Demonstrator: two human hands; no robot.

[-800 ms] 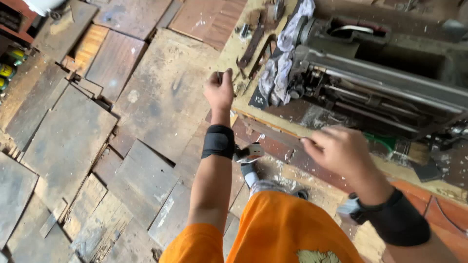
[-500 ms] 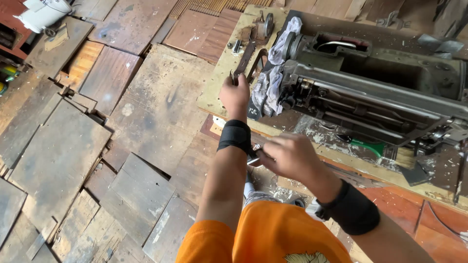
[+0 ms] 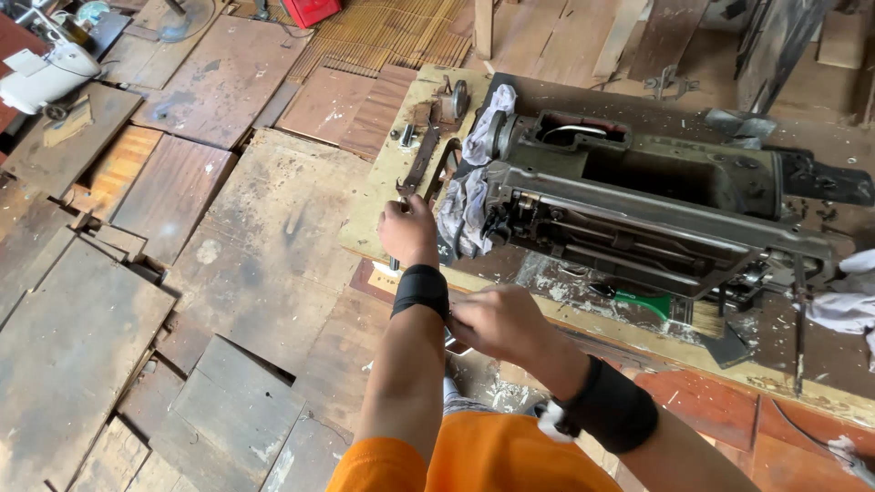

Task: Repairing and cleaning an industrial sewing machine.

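My left hand [image 3: 410,232] reaches forward over the edge of a pale wooden board [image 3: 374,219]. Its fingers are curled round a slim metal tool [image 3: 401,189] whose end sticks out above the knuckles. A black band wraps that wrist. My right hand [image 3: 497,323] hangs just behind the band with its fingers closed, and a small shiny metal piece [image 3: 454,344] shows under them. A dark old sewing machine [image 3: 638,196] lies tipped on its side on the board, right of my left hand. A grey rag [image 3: 474,173] is draped at its near end.
Long flat metal parts [image 3: 424,155] and small fittings lie on the board ahead of my left hand. A green-handled tool [image 3: 643,303] rests below the machine. Worn wooden panels [image 3: 228,255] cover the floor to the left. A white machine [image 3: 41,77] stands far left.
My left hand has stretched further forward onto the board and closed on the metal tool. My right hand has swung left from beside the machine to behind the left wrist. The view has tilted up.
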